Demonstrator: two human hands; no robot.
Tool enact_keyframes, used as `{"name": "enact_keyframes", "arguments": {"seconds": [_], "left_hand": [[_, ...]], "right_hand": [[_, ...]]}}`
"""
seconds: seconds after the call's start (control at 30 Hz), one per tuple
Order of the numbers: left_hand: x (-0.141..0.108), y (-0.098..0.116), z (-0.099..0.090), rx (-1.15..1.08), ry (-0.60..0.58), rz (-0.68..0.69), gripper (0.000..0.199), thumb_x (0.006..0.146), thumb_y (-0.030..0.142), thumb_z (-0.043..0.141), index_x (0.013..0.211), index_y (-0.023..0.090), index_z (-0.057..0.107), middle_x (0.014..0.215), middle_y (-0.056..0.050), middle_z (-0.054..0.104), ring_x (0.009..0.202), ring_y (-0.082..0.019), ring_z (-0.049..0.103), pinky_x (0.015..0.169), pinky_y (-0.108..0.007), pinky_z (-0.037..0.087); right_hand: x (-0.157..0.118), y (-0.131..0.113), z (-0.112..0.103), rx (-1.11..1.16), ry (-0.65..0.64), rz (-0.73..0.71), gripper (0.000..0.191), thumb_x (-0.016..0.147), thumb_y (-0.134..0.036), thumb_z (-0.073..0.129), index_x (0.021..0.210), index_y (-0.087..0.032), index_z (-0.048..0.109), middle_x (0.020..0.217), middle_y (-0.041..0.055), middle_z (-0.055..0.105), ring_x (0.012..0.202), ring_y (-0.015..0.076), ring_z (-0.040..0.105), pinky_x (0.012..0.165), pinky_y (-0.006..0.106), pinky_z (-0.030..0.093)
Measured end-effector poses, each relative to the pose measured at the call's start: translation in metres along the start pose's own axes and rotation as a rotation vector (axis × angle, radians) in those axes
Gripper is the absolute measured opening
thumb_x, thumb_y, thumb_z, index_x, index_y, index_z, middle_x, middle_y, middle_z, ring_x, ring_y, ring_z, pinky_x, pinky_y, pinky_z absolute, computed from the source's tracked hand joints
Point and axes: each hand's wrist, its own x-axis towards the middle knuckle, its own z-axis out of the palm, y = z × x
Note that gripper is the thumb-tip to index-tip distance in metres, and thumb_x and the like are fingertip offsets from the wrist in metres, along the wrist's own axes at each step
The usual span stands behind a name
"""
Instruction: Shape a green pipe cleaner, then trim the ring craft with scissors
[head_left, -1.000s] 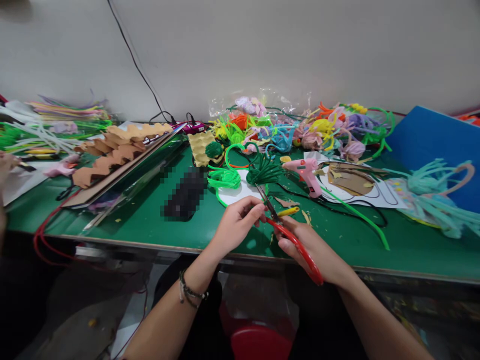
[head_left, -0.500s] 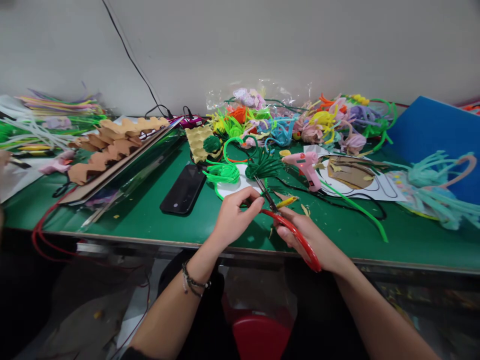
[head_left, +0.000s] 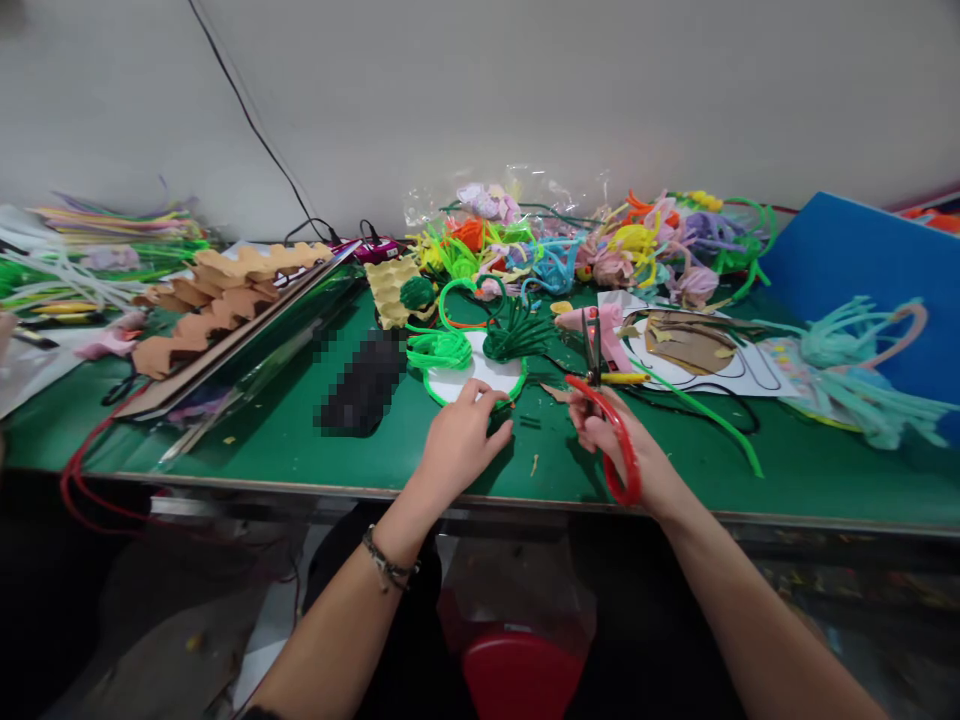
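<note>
- Red-handled scissors (head_left: 611, 425) sit in the right hand (head_left: 626, 450), whose fingers are closed through and around the loops; the blades point up and away, their tips over the pink glue gun (head_left: 604, 330), and look nearly closed.
- A yellow pipe-cleaner piece (head_left: 622, 378) lies just beside the blades; whether they touch it I cannot tell.
- The left hand (head_left: 457, 445) rests palm down on the green table (head_left: 300, 430), fingers loosely together and clamped on nothing, its fingertips at the green-edged white disc (head_left: 469, 380).
- A light green pipe-cleaner coil (head_left: 439, 350) and a dark green bundle (head_left: 517, 338) sit at the disc's far edge.
- Risk, as I judge it: the blade tips are near the glue gun and its black cord (head_left: 697, 405), so a careless snip could nick the cord; small cut bits on the table could scatter under the left palm.
- A yellow egg tray (head_left: 390, 290) holds a dark green pompom (head_left: 416, 292).
- A clear plastic bag (head_left: 525, 200) at the wall lies over mixed coloured pipe-cleaner flowers (head_left: 637, 250).
- A pixelated dark object (head_left: 364, 385) lies left of the disc, with brown cut foam shapes (head_left: 217, 295) beyond it.
</note>
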Motion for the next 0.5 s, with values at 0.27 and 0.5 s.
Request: {"name": "enact_keyframes", "arguments": {"seconds": [0.27,0.5], "left_hand": [[0.0,0.024,0.011,-0.622,-0.132,0.023,0.026,0.083,0.033,0.038,0.093,0.015,0.053,0.078,-0.003,0.057,0.069,-0.014,0.052,0.063,-0.025,0.043],[0.003,0.036,0.026,-0.644,0.061,-0.078,0.018,0.084,0.022,0.036,0.068,0.018,0.041,0.055,0.005,0.041,0.051,-0.009,0.038,0.054,-0.021,0.033]], "right_hand": [[0.003,0.007,0.006,-0.455,0.227,-0.161,0.025,0.078,-0.024,0.041,0.101,-0.016,0.047,0.084,0.0069,0.048,0.069,0.0158,0.048,0.064,0.032,0.044],[0.002,0.005,0.008,-0.556,0.216,-0.317,0.028,0.084,-0.022,0.038,0.108,-0.012,0.049,0.089,0.0094,0.052,0.081,0.0176,0.052,0.074,0.032,0.045]]}}
